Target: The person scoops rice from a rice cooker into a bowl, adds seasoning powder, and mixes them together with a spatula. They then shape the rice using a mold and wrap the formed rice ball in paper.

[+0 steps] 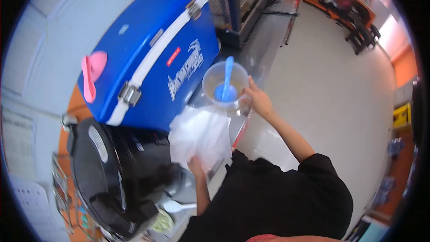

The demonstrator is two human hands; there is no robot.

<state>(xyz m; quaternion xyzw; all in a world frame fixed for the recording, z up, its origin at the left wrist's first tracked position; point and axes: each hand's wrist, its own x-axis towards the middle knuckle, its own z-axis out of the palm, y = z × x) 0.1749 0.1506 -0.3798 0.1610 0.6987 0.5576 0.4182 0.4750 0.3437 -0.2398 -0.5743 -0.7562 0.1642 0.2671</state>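
My right hand [260, 100] grips the rim of a clear plastic bowl [210, 78] at its right side. Inside the bowl a blue spoon [227, 76] leans upright, its wide end at the bottom near a little liquid. Lower down, my left hand [196, 166] pinches the near edge of a crumpled white sheet [199, 134], thin like paper or a plastic bag; I cannot tell which. The sheet spreads out just below the bowl. Both are over the narrow metal counter.
A blue cooler box [156, 58] with a pink spoon [89, 78] on its lid stands left. A black cooker-like appliance [130, 166] is nearer me. By it lie a white scoop [177, 206] and a bowl of green stuff [162, 221]. A glass cabinet [237, 4] stands behind.
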